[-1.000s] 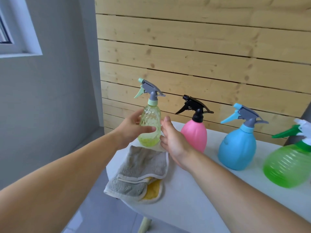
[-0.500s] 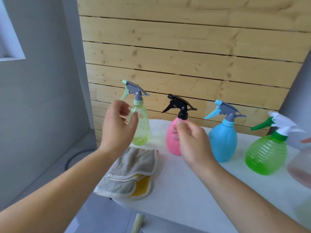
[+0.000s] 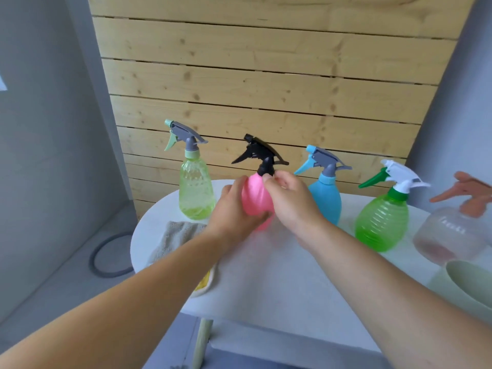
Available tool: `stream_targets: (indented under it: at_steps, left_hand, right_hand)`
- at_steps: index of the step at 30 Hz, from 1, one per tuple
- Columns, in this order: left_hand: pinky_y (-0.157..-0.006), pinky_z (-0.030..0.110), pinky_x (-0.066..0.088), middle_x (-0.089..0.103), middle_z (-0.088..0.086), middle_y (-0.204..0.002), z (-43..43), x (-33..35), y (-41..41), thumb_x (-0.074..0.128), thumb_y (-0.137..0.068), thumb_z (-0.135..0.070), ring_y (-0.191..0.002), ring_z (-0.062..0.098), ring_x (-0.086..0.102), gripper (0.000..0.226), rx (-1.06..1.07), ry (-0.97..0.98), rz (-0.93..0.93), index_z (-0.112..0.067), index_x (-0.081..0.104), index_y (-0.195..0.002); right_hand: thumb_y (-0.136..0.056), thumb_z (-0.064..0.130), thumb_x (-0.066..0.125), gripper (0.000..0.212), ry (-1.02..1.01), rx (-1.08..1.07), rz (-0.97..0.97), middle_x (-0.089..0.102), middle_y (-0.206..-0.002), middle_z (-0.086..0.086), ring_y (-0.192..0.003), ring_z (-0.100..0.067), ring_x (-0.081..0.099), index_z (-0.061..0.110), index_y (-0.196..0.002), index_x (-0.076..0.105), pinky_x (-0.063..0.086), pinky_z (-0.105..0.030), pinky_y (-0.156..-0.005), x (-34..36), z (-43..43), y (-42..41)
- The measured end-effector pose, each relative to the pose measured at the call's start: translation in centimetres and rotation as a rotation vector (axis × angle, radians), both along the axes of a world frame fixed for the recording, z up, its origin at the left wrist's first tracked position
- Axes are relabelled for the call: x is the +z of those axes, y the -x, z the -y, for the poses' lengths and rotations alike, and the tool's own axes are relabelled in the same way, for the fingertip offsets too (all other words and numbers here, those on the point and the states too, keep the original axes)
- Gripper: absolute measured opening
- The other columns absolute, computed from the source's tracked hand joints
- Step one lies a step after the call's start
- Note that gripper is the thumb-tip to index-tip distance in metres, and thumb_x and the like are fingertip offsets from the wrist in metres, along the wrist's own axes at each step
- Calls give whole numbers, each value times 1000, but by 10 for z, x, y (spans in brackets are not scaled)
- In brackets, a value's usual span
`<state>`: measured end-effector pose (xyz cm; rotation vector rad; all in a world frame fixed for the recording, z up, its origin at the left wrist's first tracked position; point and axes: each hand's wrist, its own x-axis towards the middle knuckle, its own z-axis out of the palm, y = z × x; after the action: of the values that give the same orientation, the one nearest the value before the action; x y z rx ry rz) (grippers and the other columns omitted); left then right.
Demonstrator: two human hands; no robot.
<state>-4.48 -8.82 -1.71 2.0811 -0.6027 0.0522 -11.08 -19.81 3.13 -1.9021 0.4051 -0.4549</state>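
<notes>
Hands leave the translucent yellow-green spray bottle (image 3: 196, 190) at ten o'clock; left hand (image 3: 234, 217) and right hand (image 3: 290, 206) clasp the pink plastic spray bottle (image 3: 255, 198) next.

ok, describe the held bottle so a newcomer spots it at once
At the wood wall, a white table carries a row of spray bottles. The pink bottle is second from left, between the yellow-green bottle and the blue bottle. Only it has a black trigger; left hand and right hand hold it.

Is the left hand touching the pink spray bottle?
Touching. The head view shows the left hand cupping the pink spray bottle, its fingers curled against the body with no gap.
</notes>
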Motion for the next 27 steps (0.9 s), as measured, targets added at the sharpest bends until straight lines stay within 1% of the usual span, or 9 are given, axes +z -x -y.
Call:
stream_targets:
  at_steps: [2,4,9,11,15,19,22,25,27]
  left_hand:
    - [-86,23,45,41,-2,-126,-7,5,19,85,-79,-34,-103,16,54,81,-26,65,87,-31,42,-147]
    - [-88,17,45,38,-3,-128,-13,12,41,85,-79,-30,-108,12,50,85,-67,115,142,-32,40,-150]
    - [-90,-6,33,37,-4,-130,-26,39,110,77,-71,-39,-114,4,43,95,-194,100,221,-31,35,-155]
    - [-92,-4,34,39,-6,-129,-32,53,138,74,-67,-37,-113,0,42,97,-244,84,206,-32,33,-155]
    - [-87,20,53,51,-9,-125,-47,67,184,72,-61,-47,-107,5,56,94,-272,42,57,-35,31,-145]
    - [-67,16,54,64,-6,-110,-65,65,222,62,-57,-61,-81,-3,65,80,-373,115,-241,-32,46,-130]
    - [-72,20,52,65,-3,-115,-72,53,245,70,-59,-64,-92,6,66,73,-478,184,-508,-34,55,-125]
    - [-78,28,57,55,-2,-125,-72,38,257,84,-46,-66,-108,16,64,89,-420,1,-424,-45,45,-123]
    - [-72,28,58,62,1,-121,-72,35,259,85,-48,-60,-101,19,70,87,-431,62,-527,-40,49,-125]
  right_hand:
    - [-91,46,59,34,-60,-11,43,68,-108,4,-93,-12,62,21,-115,60,47,-27,-78,8,5,21]
    - [-85,46,69,45,-127,-41,120,71,-107,9,-98,-8,65,22,-122,59,52,-31,-90,21,9,44]
    - [-77,27,80,22,-241,-25,350,73,-92,0,-97,-24,71,16,-91,68,52,-53,-97,47,15,112]
    - [-72,31,81,22,-229,-28,365,75,-95,-4,-96,-27,70,19,-86,69,52,-56,-95,54,16,141]
    - [-64,38,80,32,-224,-13,324,75,-96,-11,-93,-33,70,16,-86,74,52,-56,-95,60,14,186]
    - [-86,8,72,14,-430,94,224,71,-88,-9,-85,-21,69,8,-100,68,59,-37,-82,49,20,221]
    - [-90,8,66,24,-584,174,115,74,-90,-7,-84,-19,70,6,-114,63,54,-33,-74,35,20,243]
    - [-91,8,65,18,-637,159,73,74,-93,-10,-86,-21,70,9,-108,63,54,-33,-73,18,20,256]
    - [-91,10,65,18,-651,169,68,74,-95,-11,-83,-21,69,8,-109,62,55,-32,-70,14,20,262]
